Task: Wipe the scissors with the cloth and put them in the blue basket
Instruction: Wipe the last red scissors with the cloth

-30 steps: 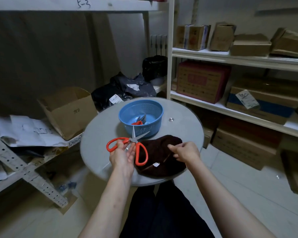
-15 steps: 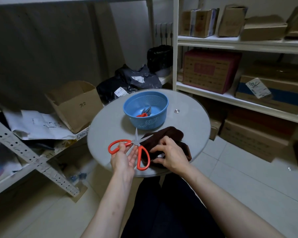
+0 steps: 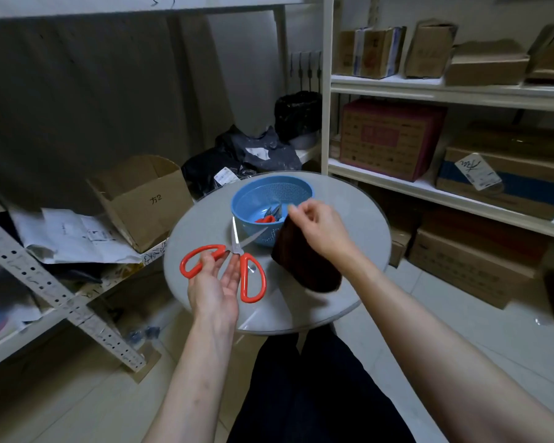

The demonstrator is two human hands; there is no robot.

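— Holding the scissors [image 3: 236,250] open like that, in front of the blue basket [image 3: 271,238]: why?
— My left hand [image 3: 215,282] pinches them near the pivot, thumb on one orange loop. The blades are spread and point at the basket, so I judge both edges lie bare for wiping. They are not in it yet.
— And the cloth [image 3: 304,268]?
— My right hand [image 3: 320,228] pinches its top edge just right of the basket's rim, so the dark cloth hangs free, ready for the blades. Another orange-handled pair [image 3: 267,216] lies inside the basket.
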